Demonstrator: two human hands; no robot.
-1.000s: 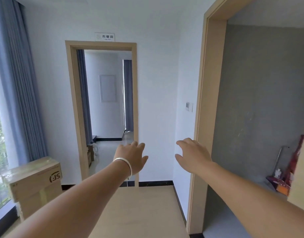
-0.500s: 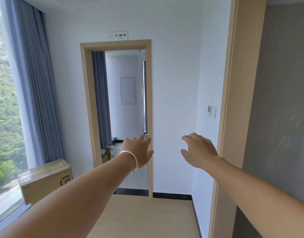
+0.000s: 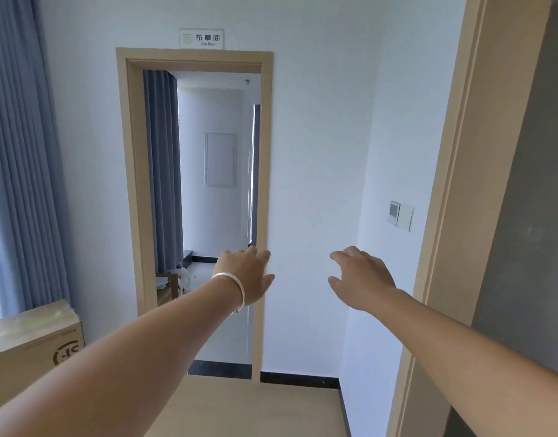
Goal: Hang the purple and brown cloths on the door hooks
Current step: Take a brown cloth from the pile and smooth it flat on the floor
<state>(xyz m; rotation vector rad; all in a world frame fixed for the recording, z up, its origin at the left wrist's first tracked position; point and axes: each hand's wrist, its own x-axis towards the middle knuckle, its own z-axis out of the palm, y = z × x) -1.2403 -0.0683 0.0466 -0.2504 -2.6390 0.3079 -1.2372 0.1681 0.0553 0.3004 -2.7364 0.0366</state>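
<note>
Both my arms reach forward at chest height in a hallway. My left hand (image 3: 247, 275), with a silver bracelet on the wrist, is empty, its fingers relaxed, in front of the right post of an open doorway (image 3: 266, 184). My right hand (image 3: 362, 279) is also empty, fingers loosely spread, in front of the white wall. No purple cloth, brown cloth or door hooks are in view.
A second wooden door frame (image 3: 454, 216) and a grey wall stand at the right. A cardboard box (image 3: 31, 348) sits low at the left below blue curtains (image 3: 19, 152). A wall switch (image 3: 401, 216) is on the right wall. A sign (image 3: 202, 38) hangs above the doorway.
The view has swung left and moved closer to the doorway ahead; the grey room at the right has slid mostly out of view. Both hands stay outstretched and empty.
</note>
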